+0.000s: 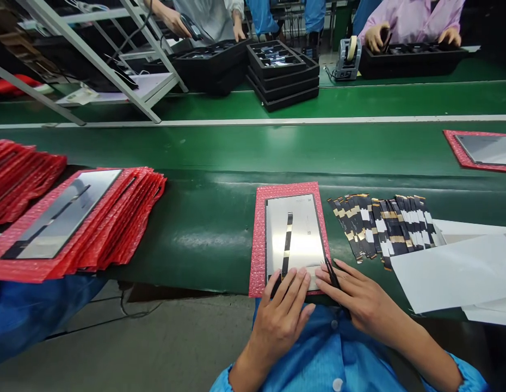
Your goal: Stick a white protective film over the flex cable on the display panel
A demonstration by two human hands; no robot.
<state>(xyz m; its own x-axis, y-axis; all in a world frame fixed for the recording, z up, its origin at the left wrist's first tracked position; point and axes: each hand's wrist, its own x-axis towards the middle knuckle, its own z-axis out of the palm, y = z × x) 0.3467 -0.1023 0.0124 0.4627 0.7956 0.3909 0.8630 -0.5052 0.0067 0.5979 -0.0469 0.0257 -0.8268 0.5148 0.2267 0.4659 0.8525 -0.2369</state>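
A grey panel (304,228) lies on a red bubble-wrap sheet (260,239) at the near edge of the green bench. A black and gold flex strip (287,239) runs down the panel's middle. My left hand (279,316) rests flat on the panel's near end, fingers pressing on the strip's lower part. My right hand (357,299) lies beside it on the panel's near right corner and holds black tweezers (331,274), tips pointing at the panel.
A row of several black flex strips (383,226) lies right of the panel, with white sheets (452,269) beyond. A fanned stack of red-wrapped panels (81,218) sits left. Another wrapped panel (481,149) lies far right. Black trays (283,71) and other people's hands are across the belt.
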